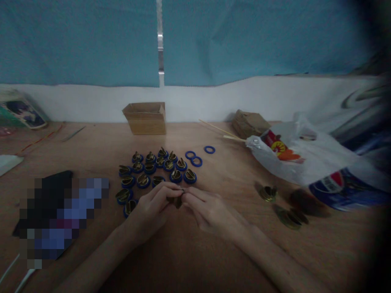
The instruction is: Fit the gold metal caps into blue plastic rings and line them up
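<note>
My left hand (155, 205) and my right hand (207, 207) meet over the table, fingers pinched round a small brass-coloured metal piece (174, 202). A thin dark edge shows between the fingertips; the fingers cover most of it. Just beyond my hands sit several brass pieces with blue rings (169, 165) around their bases, their folding tabs upward. Three loose blue rings (197, 166) lie at the right of this group, two of them overlapping. To the right of my right hand are brass pieces without rings (269, 194), somewhat blurred.
A small open cardboard box (146, 124) stands against the wall. On the right are a white plastic bag (284, 167), a blue Pepsi package (339, 189) and a folded brown paper bag (249, 123). A partly pixelated dark object (58, 187) lies at the left, near white cables (26, 278).
</note>
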`<state>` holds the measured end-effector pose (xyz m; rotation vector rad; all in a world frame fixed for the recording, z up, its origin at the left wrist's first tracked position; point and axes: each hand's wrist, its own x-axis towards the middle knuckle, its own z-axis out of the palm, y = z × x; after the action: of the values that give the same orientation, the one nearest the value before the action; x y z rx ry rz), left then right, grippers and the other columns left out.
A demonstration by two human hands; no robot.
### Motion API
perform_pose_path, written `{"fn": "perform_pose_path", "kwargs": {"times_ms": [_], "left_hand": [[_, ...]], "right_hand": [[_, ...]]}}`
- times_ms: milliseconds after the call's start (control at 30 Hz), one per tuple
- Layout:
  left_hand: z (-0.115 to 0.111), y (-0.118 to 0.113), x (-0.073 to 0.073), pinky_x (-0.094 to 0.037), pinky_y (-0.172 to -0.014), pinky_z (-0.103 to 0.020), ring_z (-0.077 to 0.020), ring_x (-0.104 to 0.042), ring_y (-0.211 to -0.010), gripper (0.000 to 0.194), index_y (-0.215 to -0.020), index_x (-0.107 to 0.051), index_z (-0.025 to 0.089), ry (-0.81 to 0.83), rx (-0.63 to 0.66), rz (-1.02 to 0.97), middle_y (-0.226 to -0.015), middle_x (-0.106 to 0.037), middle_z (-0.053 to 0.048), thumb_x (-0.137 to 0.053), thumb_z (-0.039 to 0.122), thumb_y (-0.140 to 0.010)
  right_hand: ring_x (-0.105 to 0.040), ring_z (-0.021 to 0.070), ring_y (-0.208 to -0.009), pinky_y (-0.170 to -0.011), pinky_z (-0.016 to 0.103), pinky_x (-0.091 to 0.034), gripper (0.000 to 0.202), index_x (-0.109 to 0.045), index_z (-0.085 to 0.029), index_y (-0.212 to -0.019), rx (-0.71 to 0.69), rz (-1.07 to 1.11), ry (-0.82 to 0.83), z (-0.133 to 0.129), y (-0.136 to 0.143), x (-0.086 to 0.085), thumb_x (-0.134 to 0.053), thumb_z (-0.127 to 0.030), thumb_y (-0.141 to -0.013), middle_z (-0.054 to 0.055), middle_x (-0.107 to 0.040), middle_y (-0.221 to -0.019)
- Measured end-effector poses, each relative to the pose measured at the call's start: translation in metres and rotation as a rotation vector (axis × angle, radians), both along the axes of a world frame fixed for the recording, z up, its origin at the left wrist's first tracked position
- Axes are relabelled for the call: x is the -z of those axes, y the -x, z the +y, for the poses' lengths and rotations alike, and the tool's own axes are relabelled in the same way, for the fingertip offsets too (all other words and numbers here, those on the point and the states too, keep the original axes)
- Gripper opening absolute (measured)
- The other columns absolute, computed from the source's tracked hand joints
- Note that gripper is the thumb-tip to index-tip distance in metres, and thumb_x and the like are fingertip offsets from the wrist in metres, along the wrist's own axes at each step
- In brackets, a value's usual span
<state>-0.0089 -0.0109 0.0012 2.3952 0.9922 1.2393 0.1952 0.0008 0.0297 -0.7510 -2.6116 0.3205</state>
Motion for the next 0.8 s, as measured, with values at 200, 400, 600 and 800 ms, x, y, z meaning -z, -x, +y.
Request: {"fn": "perform_pose_path", "kwargs": {"times_ms": [200,400,600,800], "left_hand": [[0.0006,0.0017,0.0033,-0.055,-0.083,-0.025,-0.0147,-0.063,-0.099,0.034,-0.107,-0.053,0.019,0.025,0.017,0.007,-0.108,-0.062,-0.007,-0.057,0.000,-0.079],[0.0004,0.0025,0.0014,-0.055,-0.082,-0.026,-0.0153,-0.063,-0.099,0.037,-0.107,-0.053,0.019,0.024,0.029,0.018,-0.109,-0.061,-0.008,-0.055,-0.002,-0.077],[-0.0010,0.0020,-0.0001,-0.056,-0.081,-0.027,-0.0157,-0.064,-0.099,0.034,-0.107,-0.053,0.020,0.049,0.018,0.037,-0.109,-0.062,-0.007,-0.053,0.000,-0.080],[0.0013,0.0020,-0.0004,-0.056,-0.082,-0.028,-0.0161,-0.064,-0.099,0.032,-0.107,-0.053,0.020,0.044,-0.004,0.046,-0.107,-0.063,-0.007,-0.054,0.003,-0.080]], "right_hand": [[-0.056,0.0140,-0.076,-0.065,0.023,-0.049,0.024,-0.054,-0.016,-0.097,-0.003,-0.002,0.077,-0.0002,0.0004,-0.0014,-0.043,0.000,-0.082,0.005,-0.058,-0.092],[-0.057,0.0147,-0.082,-0.068,0.025,-0.048,0.025,-0.054,-0.015,-0.096,0.003,0.002,0.120,-0.0005,0.0005,-0.0021,-0.043,0.001,-0.080,0.005,-0.057,-0.093],[-0.056,0.0145,-0.077,-0.064,0.025,-0.048,0.024,-0.054,-0.015,-0.096,0.001,-0.003,0.142,-0.0016,0.0015,-0.0069,-0.043,-0.001,-0.081,0.005,-0.057,-0.090],[-0.055,0.0146,-0.076,-0.065,0.027,-0.048,0.020,-0.054,-0.016,-0.095,0.023,0.027,0.156,-0.0017,0.0022,-0.0048,-0.043,-0.004,-0.085,0.005,-0.058,-0.091]]}}
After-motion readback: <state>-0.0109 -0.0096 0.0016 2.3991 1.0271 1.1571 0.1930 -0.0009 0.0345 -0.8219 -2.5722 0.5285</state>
